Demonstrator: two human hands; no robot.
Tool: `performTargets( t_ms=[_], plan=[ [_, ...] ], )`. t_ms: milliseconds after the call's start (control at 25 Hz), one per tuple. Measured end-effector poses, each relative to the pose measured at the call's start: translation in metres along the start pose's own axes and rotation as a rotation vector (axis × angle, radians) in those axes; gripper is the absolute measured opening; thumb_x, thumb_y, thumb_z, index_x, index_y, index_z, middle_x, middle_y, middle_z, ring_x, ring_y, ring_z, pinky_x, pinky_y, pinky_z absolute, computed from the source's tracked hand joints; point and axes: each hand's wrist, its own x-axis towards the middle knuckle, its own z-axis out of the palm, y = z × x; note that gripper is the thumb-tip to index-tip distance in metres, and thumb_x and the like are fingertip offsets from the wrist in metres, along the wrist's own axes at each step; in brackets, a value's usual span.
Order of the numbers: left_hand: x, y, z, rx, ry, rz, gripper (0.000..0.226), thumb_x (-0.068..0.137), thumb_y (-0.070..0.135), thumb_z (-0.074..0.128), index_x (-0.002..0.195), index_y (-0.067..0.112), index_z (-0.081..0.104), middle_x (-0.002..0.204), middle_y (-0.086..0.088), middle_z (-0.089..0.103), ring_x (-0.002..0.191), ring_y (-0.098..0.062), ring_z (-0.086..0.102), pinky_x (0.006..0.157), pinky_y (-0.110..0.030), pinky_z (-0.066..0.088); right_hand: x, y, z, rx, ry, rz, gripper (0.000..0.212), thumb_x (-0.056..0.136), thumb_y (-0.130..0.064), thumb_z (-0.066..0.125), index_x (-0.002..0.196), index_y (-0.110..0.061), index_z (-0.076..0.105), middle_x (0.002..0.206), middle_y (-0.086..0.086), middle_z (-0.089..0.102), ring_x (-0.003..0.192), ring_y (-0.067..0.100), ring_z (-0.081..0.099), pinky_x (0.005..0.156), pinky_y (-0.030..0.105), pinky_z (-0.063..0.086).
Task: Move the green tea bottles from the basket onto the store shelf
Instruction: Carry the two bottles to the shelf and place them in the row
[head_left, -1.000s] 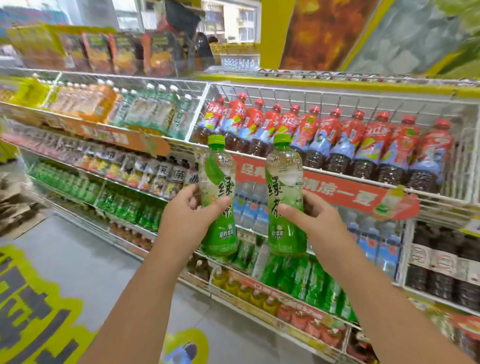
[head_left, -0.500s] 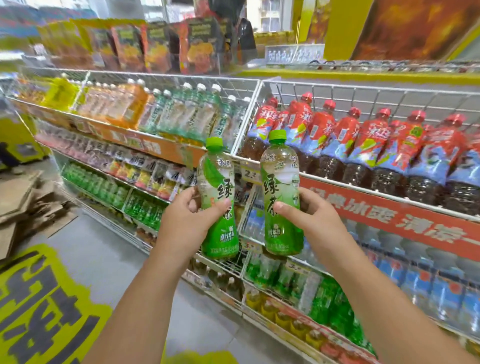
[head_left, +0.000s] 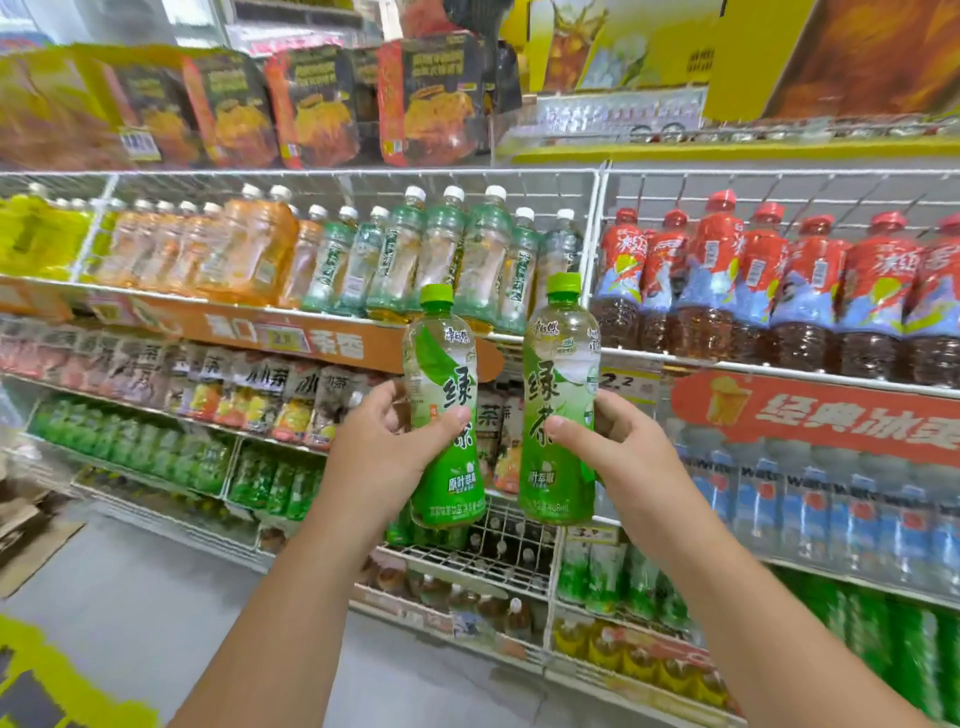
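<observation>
Left hand (head_left: 382, 457): clenching green-capped clear plastic tea bottle (head_left: 447, 410), frame centre.
Right hand (head_left: 623, 457): clenching matching second bottle (head_left: 558, 400).
Change: nearing white wire shelf (head_left: 467, 556), placement coming.

You held two green tea bottles whose labels both read 绿茶 in large dark characters: the left bottle (head_left: 445, 415) carried 原叶萃取 low on its green band; the right bottle (head_left: 561, 410) showed the same line partly cut off; the orange shelf strip (head_left: 291, 338) read 茶香 beside a blurred price; the red strip (head_left: 831, 415) read 经典冰, then ran out of view; a small price tag (head_left: 626, 383) read 2.2; the blue bottles (head_left: 769, 499) bore "water".
</observation>
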Motion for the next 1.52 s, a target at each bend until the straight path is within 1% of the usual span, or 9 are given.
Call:
performTargets(
  t_ms=[160, 280, 400, 560, 720, 880, 1080, 1320, 1520],
  plan=[
    [0.031, -0.008, -0.042, 0.047, -0.073, -0.001, 0.101, 0.055, 0.065, 0.085, 0.143, 0.027, 0.051, 0.131, 0.004, 0.069, 0.116, -0.015, 0.068, 0.097, -0.044, 0.057, 0.009, 0.004, 0.05, -0.041, 0.075, 0.036, 0.11, 0.052, -0.073, 0.081, 0.148, -0.03, 0.051, 0.152, -0.009, 0.051, 0.139, 0.015, 0.048, 0.116, 0.049, 0.041],
    [0.05, -0.021, -0.054, 0.063, -0.123, -0.006, 0.072, 0.063, 0.059, 0.088, 0.126, 0.04, 0.059, 0.122, 0.015, 0.07, 0.109, -0.004, 0.068, 0.092, -0.034, 0.058, 0.022, 0.016, 0.066, -0.047, 0.105, 0.057, 0.109, 0.046, -0.076, 0.087, 0.142, -0.033, 0.055, 0.144, -0.012, 0.057, 0.133, 0.015, 0.053, 0.11, 0.047, 0.046],
    [0.071, -0.04, -0.058, 0.022, -0.114, -0.017, 0.043, 0.072, 0.044, 0.09, 0.101, 0.049, 0.059, 0.096, 0.028, 0.074, 0.09, 0.008, 0.07, 0.064, -0.01, 0.054, 0.043, 0.032, 0.072, -0.044, 0.071, 0.078, 0.061, 0.06, -0.063, 0.089, 0.112, -0.058, 0.059, 0.109, -0.045, 0.058, 0.108, -0.016, 0.055, 0.084, 0.011, 0.047],
    [0.089, -0.073, -0.061, -0.033, -0.109, -0.06, 0.053, 0.076, 0.036, 0.088, 0.121, 0.035, 0.06, 0.104, 0.015, 0.077, 0.093, -0.004, 0.074, 0.071, -0.02, 0.058, 0.058, 0.056, 0.087, -0.047, 0.057, 0.107, 0.038, 0.076, -0.039, 0.089, 0.09, -0.058, 0.058, 0.078, -0.058, 0.055, 0.079, -0.036, 0.051, 0.059, -0.005, 0.041],
    [0.113, -0.121, -0.068, -0.039, -0.142, -0.09, 0.062, 0.075, 0.032, 0.09, 0.127, 0.033, 0.057, 0.108, 0.01, 0.077, 0.096, -0.006, 0.074, 0.074, -0.024, 0.059, 0.072, 0.096, 0.11, -0.047, 0.064, 0.164, 0.043, 0.075, -0.04, 0.089, 0.087, -0.073, 0.064, 0.089, -0.05, 0.064, 0.089, -0.027, 0.059, 0.066, 0.0, 0.048],
    [0.138, -0.188, -0.082, -0.063, -0.226, -0.139, 0.061, 0.074, 0.024, 0.09, 0.124, 0.033, 0.057, 0.109, 0.014, 0.076, 0.099, -0.006, 0.074, 0.078, -0.028, 0.059, 0.078, 0.156, 0.141, -0.026, 0.152, 0.217, 0.062, 0.062, -0.052, 0.089, 0.119, -0.036, 0.069, 0.118, -0.013, 0.075, 0.117, 0.011, 0.067, 0.099, 0.039, 0.055],
    [0.16, -0.289, -0.104, -0.014, -0.276, -0.227, 0.063, 0.072, 0.021, 0.092, 0.123, 0.03, 0.056, 0.11, 0.015, 0.075, 0.098, -0.005, 0.073, 0.08, -0.025, 0.056, 0.074, 0.24, 0.179, 0.012, 0.181, 0.352, 0.054, 0.07, -0.028, 0.093, 0.118, -0.026, 0.069, 0.111, -0.006, 0.078, 0.105, 0.01, 0.072, 0.08, 0.021, 0.057],
    [0.159, -0.411, -0.11, -0.036, -0.301, -0.381, 0.052, 0.076, 0.016, 0.089, 0.115, 0.033, 0.058, 0.107, 0.009, 0.077, 0.096, -0.008, 0.075, 0.072, -0.02, 0.058, 0.052, 0.345, 0.212, 0.039, 0.161, 0.532, 0.044, 0.08, 0.0, 0.081, 0.119, -0.016, 0.067, 0.109, -0.001, 0.078, 0.1, 0.012, 0.073, 0.079, 0.02, 0.056],
    [0.165, -0.479, -0.088, -0.06, -0.272, -0.434, 0.051, 0.076, 0.012, 0.088, 0.113, 0.028, 0.058, 0.105, 0.008, 0.077, 0.094, -0.009, 0.075, 0.07, -0.017, 0.057, 0.054, 0.42, 0.218, 0.033, 0.225, 0.604, 0.046, 0.082, -0.004, 0.081, 0.123, -0.018, 0.066, 0.111, 0.001, 0.078, 0.107, 0.019, 0.072, 0.09, 0.034, 0.058]
  ],
)
